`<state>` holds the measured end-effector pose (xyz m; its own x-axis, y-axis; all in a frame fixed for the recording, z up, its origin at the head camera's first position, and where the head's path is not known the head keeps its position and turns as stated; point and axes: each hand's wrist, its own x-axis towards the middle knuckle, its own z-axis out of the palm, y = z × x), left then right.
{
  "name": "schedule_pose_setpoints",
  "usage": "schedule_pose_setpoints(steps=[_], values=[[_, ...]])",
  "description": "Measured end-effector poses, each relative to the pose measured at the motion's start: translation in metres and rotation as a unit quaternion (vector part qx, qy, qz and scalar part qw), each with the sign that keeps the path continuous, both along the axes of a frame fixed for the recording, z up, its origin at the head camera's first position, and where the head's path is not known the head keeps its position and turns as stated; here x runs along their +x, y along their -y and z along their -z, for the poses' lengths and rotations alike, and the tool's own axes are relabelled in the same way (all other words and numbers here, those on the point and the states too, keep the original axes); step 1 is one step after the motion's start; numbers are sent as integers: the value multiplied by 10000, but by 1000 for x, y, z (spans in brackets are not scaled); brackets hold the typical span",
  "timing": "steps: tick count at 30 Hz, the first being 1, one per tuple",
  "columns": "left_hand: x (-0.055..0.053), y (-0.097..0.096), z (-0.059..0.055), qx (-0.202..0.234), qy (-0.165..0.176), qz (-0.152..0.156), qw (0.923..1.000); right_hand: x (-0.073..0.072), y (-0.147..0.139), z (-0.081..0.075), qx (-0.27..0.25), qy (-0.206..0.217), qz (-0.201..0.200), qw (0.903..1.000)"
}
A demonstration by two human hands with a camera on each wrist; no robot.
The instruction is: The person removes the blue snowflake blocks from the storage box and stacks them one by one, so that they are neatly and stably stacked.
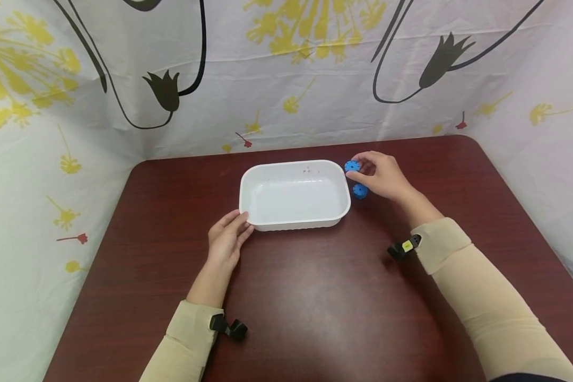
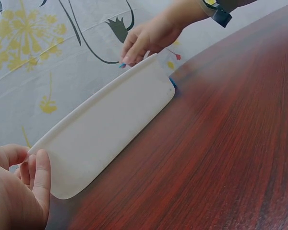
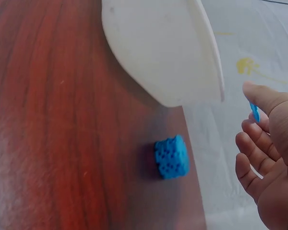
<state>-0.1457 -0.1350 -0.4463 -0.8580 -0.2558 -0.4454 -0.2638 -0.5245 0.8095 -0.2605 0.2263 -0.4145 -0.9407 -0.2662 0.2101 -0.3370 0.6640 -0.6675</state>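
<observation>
A white rectangular basin (image 1: 293, 218) with rounded corners sits on the table, its inside bare apart from a few small marks. At its near left corner my left hand (image 1: 226, 241) grips the rim, thumb on top and fingers against the outer wall. Just past the right rim, my right hand (image 1: 382, 175) pinches a thin blue notched disc (image 1: 352, 166) between thumb and fingers, raised above the table. Below that hand, beside the basin, stands a short stack of blue notched discs (image 3: 172, 157). Edge-on in the right wrist view, the pinched disc (image 3: 254, 112) shows as a sliver.
The dark red wooden table (image 1: 315, 297) has rounded far corners. A white cloth (image 1: 267, 95) with yellow and grey flower prints hangs behind it and along both sides. Each sleeve cuff carries a black strap (image 1: 403, 247) with a small camera.
</observation>
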Motion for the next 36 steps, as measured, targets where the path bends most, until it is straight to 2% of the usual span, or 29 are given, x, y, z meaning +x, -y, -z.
schedule_pose_setpoints(steps=[10,20,26,36], values=[[0,0,0,12,22,-2,10000,1,-13,17,130,-86,29,9999],[0,0,0,-4,20,-23,10000,4,-24,35,277,135,47,9995],[0,0,-1,14,22,-2,10000,7,-29,44,300,91,-87,9995],[0,0,0,36,-4,0,10000,9,-33,48,300,162,-353,9988]])
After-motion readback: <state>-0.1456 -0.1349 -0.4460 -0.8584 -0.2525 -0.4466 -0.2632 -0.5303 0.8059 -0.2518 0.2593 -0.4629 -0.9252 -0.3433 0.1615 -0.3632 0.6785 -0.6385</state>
